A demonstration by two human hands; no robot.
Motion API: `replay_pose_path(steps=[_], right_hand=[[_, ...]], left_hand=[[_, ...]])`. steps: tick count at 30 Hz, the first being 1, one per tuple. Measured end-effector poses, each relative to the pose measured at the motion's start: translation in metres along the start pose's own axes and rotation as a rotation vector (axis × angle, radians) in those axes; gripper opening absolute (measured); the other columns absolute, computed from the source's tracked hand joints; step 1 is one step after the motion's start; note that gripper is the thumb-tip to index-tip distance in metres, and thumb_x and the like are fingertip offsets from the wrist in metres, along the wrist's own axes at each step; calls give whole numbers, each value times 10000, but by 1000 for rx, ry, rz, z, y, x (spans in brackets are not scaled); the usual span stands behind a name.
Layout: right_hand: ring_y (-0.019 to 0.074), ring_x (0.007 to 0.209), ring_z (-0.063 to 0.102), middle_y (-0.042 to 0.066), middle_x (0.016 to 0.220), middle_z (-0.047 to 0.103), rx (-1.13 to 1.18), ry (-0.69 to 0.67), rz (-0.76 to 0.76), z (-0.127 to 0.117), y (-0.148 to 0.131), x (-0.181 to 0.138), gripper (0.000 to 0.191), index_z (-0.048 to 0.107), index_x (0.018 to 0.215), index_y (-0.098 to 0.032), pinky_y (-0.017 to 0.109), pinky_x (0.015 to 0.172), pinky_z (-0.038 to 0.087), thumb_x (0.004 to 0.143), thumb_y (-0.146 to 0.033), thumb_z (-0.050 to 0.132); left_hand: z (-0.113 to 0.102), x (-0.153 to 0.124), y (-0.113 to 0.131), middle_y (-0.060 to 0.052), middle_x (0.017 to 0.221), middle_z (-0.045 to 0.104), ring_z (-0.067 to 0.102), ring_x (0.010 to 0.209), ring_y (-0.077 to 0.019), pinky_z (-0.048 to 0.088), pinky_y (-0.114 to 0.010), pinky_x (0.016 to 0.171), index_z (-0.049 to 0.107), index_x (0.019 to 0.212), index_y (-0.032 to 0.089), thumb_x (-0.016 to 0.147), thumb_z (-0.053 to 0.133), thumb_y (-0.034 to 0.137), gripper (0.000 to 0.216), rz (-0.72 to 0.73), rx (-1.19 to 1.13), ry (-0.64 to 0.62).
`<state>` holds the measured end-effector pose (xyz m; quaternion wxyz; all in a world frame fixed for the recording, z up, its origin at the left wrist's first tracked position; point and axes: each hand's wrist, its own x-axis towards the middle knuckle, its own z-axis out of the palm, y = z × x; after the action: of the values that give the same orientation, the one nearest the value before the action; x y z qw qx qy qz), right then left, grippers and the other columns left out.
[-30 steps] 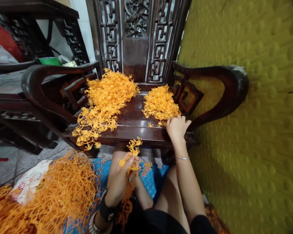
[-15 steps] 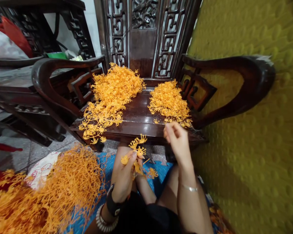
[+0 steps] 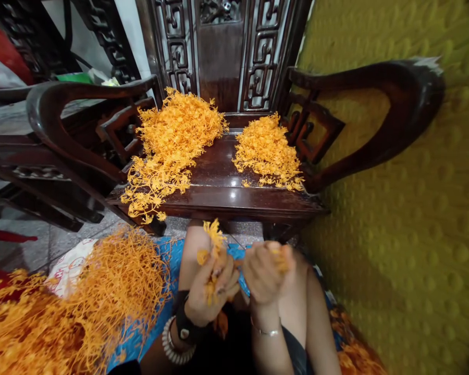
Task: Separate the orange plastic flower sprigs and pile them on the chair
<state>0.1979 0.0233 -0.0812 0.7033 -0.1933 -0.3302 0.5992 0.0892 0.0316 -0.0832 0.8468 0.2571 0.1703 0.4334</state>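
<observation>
My left hand (image 3: 209, 291), with a dark band and a pale coiled bracelet at the wrist, is closed around several orange plastic flower pieces (image 3: 214, 233) whose thin prongs stick up past the fingers. Close beside it, slightly blurred, my right hand (image 3: 262, 273) is curled shut on another orange plastic piece (image 3: 283, 258). Both hands are over my lap, in front of a dark wooden chair (image 3: 234, 198). On its seat lie a larger pile of branching orange pieces (image 3: 180, 125) at left and a smaller pile of separate-looking flower pieces (image 3: 266, 148) at right.
A big heap of stringy orange plastic (image 3: 117, 281) covers the floor at left, over a blue sheet (image 3: 175, 255) and beside a white printed bag (image 3: 70, 265). More orange pieces (image 3: 359, 354) lie at lower right. An olive padded surface (image 3: 394, 234) rises along the right.
My right hand has come back from the chair's front edge to beside my left hand and now grips an orange piece. The view has tipped down slightly.
</observation>
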Motion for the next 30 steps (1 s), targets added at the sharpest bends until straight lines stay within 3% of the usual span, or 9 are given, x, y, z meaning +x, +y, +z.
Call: replay_pose_path(steps=[3, 6, 10, 13, 16, 18, 22, 26, 30], right_hand=[[31, 232, 9, -141, 338, 54, 109, 115, -240, 1, -3, 4, 460, 336, 525, -219, 146, 240, 83, 900, -442, 481], [54, 269, 276, -86, 381, 294, 11, 121, -368, 1, -12, 6, 427, 323, 513, -204, 153, 282, 238, 857, -334, 539], [76, 359, 438, -63, 639, 578, -303, 230, -253, -2, -20, 7, 95, 496, 867, -259, 182, 346, 339, 856, -311, 575], [80, 464, 470, -32, 798, 585, -498, 321, -121, -7, -19, 10, 365, 450, 1180, -277, 213, 454, 414, 849, -304, 601], [108, 593, 474, -4, 764, 499, -560, 313, -158, -10, -18, 11, 327, 593, 1091, -211, 239, 554, 421, 906, -454, 477], [138, 635, 485, 14, 741, 492, -635, 211, -163, -11, -19, 9, 523, 639, 1068, -190, 261, 574, 420, 902, -607, 370], [148, 639, 541, 32, 765, 615, -994, 90, -59, -5, -26, 0, 394, 664, 996, -190, 251, 569, 419, 867, -538, 532], [108, 461, 449, -18, 517, 492, -1044, 466, -237, 9, -22, -13, 341, 647, 758, -187, 230, 462, 352, 930, -429, 479], [152, 540, 555, 44, 672, 630, -1080, 890, -591, 29, -5, -35, 283, 672, 820, -218, 276, 496, 422, 937, -389, 479]], left_hand=[[0, 1, 0, 79, 450, 279, 213, 394, -32, 205, -164, 404, 355, 549, 167, 753, 721, 512, 543, -18, 44, -1], [-2, 2, 1, 59, 461, 352, 289, 391, -39, 226, -190, 414, 431, 565, 161, 784, 689, 509, 485, -21, 217, 13], [-3, 3, 3, 48, 467, 380, 323, 398, -53, 233, -215, 418, 457, 562, 162, 764, 684, 544, 488, -7, 301, 68], [-6, 3, 4, 44, 510, 397, 342, 421, -54, 225, -219, 423, 474, 573, 158, 775, 684, 523, 467, 5, 341, 86], [-12, 3, 6, 43, 536, 406, 356, 434, -55, 224, -222, 429, 484, 592, 158, 804, 670, 492, 437, -7, 359, 95], [-15, 3, 9, 42, 545, 413, 365, 443, -59, 230, -225, 437, 486, 608, 162, 802, 672, 495, 429, -28, 371, 105], [-17, 2, 14, 41, 493, 416, 354, 446, -71, 261, -239, 480, 486, 623, 168, 850, 610, 508, 428, -81, 513, 26], [-5, -5, 13, 38, 482, 383, 327, 446, -75, 220, -243, 455, 485, 608, 172, 808, 595, 613, 496, -192, 550, -55], [14, -21, 13, 41, 501, 347, 271, 424, -69, 172, -244, 412, 468, 590, 183, 765, 594, 671, 533, -312, 488, -144]])
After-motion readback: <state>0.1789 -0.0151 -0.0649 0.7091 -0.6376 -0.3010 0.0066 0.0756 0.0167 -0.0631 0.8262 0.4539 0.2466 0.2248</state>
